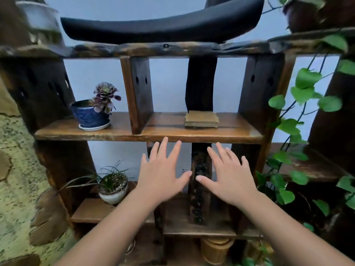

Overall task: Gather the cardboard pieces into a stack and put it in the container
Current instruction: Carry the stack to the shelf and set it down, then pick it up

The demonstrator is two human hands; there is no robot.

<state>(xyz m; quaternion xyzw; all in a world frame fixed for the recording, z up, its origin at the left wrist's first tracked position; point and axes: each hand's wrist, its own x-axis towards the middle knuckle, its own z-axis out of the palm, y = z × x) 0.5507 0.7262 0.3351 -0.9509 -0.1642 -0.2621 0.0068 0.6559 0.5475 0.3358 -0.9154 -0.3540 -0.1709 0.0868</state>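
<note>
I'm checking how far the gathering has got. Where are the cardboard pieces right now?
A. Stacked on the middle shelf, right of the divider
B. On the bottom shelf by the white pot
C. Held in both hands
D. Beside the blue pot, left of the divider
A: the cardboard pieces lie stacked on the middle shelf, right of the divider, while the left hand and right hand are spread open below, holding nothing.

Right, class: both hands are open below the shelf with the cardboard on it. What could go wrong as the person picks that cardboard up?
1. The cardboard pieces lie slightly askew, so the left hand and right hand might let loose pieces slip out.
2. The pile sits against a dark upright post, which may hinder fingers reaching behind it.
3. A wide reach leftward could knock the blue plant pot.
</note>
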